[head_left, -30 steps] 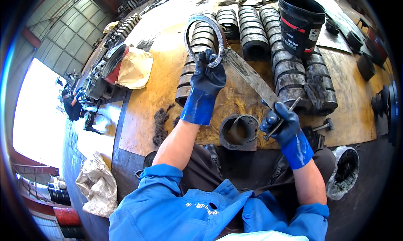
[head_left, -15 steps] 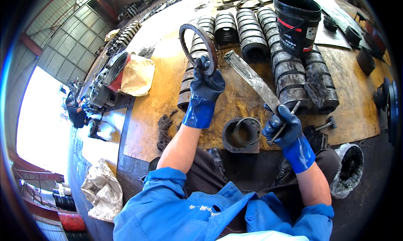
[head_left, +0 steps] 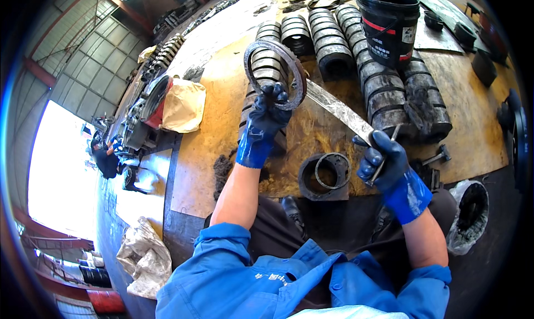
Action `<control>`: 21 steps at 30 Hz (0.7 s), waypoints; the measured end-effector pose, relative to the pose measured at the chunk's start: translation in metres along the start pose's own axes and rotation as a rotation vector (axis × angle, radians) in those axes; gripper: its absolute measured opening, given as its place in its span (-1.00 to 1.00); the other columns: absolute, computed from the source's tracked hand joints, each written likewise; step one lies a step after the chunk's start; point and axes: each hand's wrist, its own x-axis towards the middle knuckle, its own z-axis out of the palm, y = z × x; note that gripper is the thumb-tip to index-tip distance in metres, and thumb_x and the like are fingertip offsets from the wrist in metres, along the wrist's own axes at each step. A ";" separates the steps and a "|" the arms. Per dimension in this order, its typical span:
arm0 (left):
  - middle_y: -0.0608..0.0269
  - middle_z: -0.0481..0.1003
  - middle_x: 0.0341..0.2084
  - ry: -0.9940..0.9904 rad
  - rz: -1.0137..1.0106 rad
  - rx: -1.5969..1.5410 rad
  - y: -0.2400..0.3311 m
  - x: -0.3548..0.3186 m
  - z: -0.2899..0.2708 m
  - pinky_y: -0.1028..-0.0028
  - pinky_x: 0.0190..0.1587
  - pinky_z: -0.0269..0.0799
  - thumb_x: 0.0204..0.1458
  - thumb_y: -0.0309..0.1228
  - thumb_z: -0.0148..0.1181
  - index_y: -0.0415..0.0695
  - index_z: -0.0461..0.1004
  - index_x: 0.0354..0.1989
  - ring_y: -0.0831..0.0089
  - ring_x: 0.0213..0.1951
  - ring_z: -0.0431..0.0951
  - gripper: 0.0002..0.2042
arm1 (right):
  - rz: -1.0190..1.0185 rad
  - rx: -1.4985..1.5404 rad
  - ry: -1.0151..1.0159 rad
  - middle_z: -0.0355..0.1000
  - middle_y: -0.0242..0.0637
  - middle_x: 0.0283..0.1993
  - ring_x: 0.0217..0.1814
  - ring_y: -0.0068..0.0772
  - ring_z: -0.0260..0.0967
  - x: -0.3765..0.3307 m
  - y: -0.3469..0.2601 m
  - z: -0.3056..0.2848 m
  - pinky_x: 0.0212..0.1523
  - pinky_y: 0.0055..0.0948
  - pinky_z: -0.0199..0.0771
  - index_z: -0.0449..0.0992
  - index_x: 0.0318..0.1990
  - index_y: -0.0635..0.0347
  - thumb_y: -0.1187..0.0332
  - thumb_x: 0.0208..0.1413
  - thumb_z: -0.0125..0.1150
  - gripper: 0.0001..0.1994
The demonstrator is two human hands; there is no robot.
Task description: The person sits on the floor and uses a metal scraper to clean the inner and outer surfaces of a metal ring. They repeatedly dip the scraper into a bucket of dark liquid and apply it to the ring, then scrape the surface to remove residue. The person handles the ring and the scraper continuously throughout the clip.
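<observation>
My left hand, in a blue glove, is closed on the lower rim of a dark metal ring and holds it upright above the bench; the ring is thin, round, grimy and dull grey, with a worn, rough-looking surface. My right hand, also gloved in blue, is clenched around one end of a long flat metal strip, which runs up and to the left until its far end reaches the ring's lower right edge; whether the two touch I cannot tell. A thin rod-like tool also sits in that right grip. Just below and between my hands stands a short dark cylinder with a second ring lying on its top. The workbench is a yellowish-brown top, stained dark with grease near the centre. Rows of ribbed dark cylinders lie across its far half, with a black bucket standing behind them. A cloth bag sits at the left side beside machine parts. The bench's near edge runs just ahead of my knees. The barest stretch of bench lies left of my left forearm, before the left edge drops to the floor.
</observation>
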 end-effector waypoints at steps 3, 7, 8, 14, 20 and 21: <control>0.20 0.45 -0.01 -0.043 -0.033 0.185 0.011 0.000 -0.011 0.34 -0.04 0.41 0.05 -0.25 0.25 -0.03 0.53 -0.07 0.30 -0.06 0.47 -0.72 | -0.023 -0.033 0.009 0.34 -0.44 -0.70 -0.65 -0.34 0.31 -0.003 -0.007 0.000 -0.53 -0.29 0.32 0.40 -0.03 0.44 0.07 0.23 -0.04 -0.51; 0.18 0.50 -0.11 -0.056 -0.138 0.370 0.021 -0.001 -0.002 0.20 0.03 0.39 0.06 -0.18 0.24 -0.12 0.51 -0.10 0.27 -0.10 0.48 -0.68 | 0.007 -0.036 0.004 0.36 -0.44 -0.68 -0.67 -0.37 0.30 -0.011 -0.020 -0.007 -0.56 -0.28 0.31 0.44 -0.11 0.35 0.12 0.24 -0.04 -0.61; 0.11 0.50 -0.10 0.060 -0.109 0.588 0.023 -0.010 0.008 0.17 0.05 0.39 0.07 -0.16 0.22 -0.18 0.48 -0.06 0.23 -0.07 0.50 -0.63 | 0.017 -0.041 0.016 0.35 -0.45 -0.68 -0.69 -0.38 0.28 -0.014 -0.023 -0.010 -0.57 -0.29 0.30 0.45 -0.13 0.30 0.13 0.24 -0.04 -0.64; 0.04 0.53 -0.14 -0.032 -0.246 0.932 0.037 -0.024 0.030 0.22 0.03 0.42 0.13 -0.17 0.17 -0.30 0.43 -0.02 0.24 -0.10 0.55 -0.57 | 0.051 -0.134 0.112 0.29 -0.49 -0.70 -0.71 -0.43 0.22 -0.023 -0.026 -0.005 -0.57 -0.33 0.28 0.45 -0.22 0.17 0.15 0.25 -0.07 -0.72; 0.05 0.54 -0.14 -0.079 -0.375 1.083 0.043 -0.028 0.027 0.30 0.00 0.45 0.15 -0.18 0.13 -0.36 0.48 -0.07 0.32 -0.10 0.55 -0.58 | -0.015 -0.123 0.108 0.28 -0.51 -0.69 -0.68 -0.47 0.21 -0.022 -0.032 -0.007 -0.57 -0.37 0.26 0.44 -0.14 0.31 0.14 0.25 -0.08 -0.64; 0.05 0.54 -0.14 -0.092 -0.363 1.062 0.038 -0.027 0.026 0.30 0.00 0.45 0.15 -0.18 0.13 -0.36 0.48 -0.07 0.32 -0.10 0.55 -0.58 | -0.030 -0.115 0.082 0.29 -0.51 -0.68 -0.68 -0.47 0.22 -0.023 -0.036 -0.009 -0.57 -0.37 0.26 0.43 -0.14 0.33 0.14 0.25 -0.08 -0.63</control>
